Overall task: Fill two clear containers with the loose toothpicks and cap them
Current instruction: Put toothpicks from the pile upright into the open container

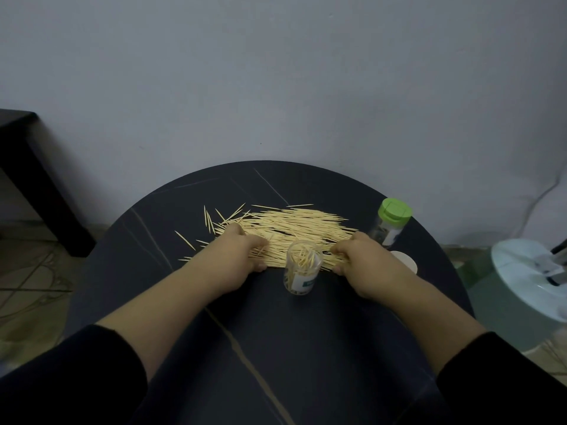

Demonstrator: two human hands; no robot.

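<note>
The left hand [242, 251] lies on the left end of the pile of loose pale wooden toothpicks [294, 225]. Its fingers are curled down over the sticks and its thumb presses at the near edge, so a bunch is held between them. The right hand [363, 260] grips the right end in the same way, with fingers bent over the toothpicks and the thumb at the near side.

Between the two thumbs stands the open clear plastic container [302, 268] (upright, uncapped, partly filled with toothpicks), at the near edge of the pile. Beyond the right fingers, a little to their right, stands the second clear container with a green cap [392, 220]. Just right of the right knuckles, a pale round cap [406, 262] lies on the round dark table [214, 317], partly hidden by the hand. A few single toothpicks lie scattered left of the left fingers.
</note>
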